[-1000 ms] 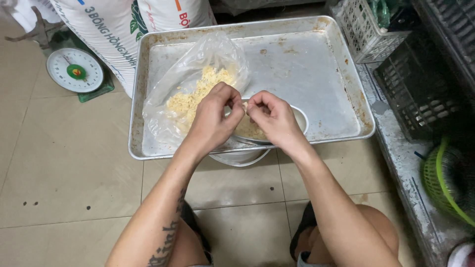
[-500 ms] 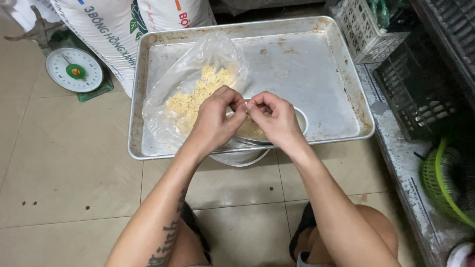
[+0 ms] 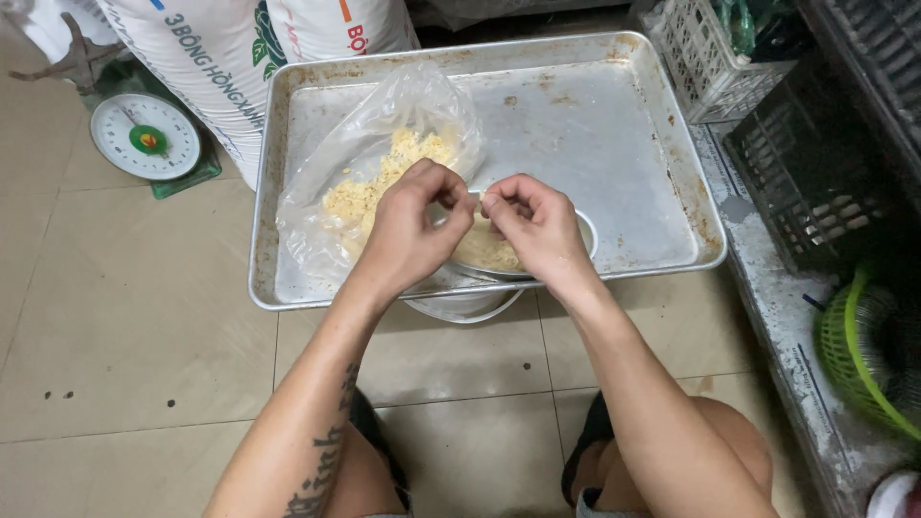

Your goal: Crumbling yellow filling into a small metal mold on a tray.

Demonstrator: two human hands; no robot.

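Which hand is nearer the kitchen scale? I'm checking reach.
Left. The left hand is over the metal tray, on the side nearest the scale; the right hand is farther away.

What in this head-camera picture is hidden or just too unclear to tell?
- What the fingertips pinch: the left hand and right hand curl over it.
- The white bowl: mostly covered by both hands; only its right rim shows.
- The yellow crumbly food: blurred by the clear plastic bag, so its kind is unsure.
- What props up the metal tray: hidden beneath it.
- The green basket: cut off by the right edge.
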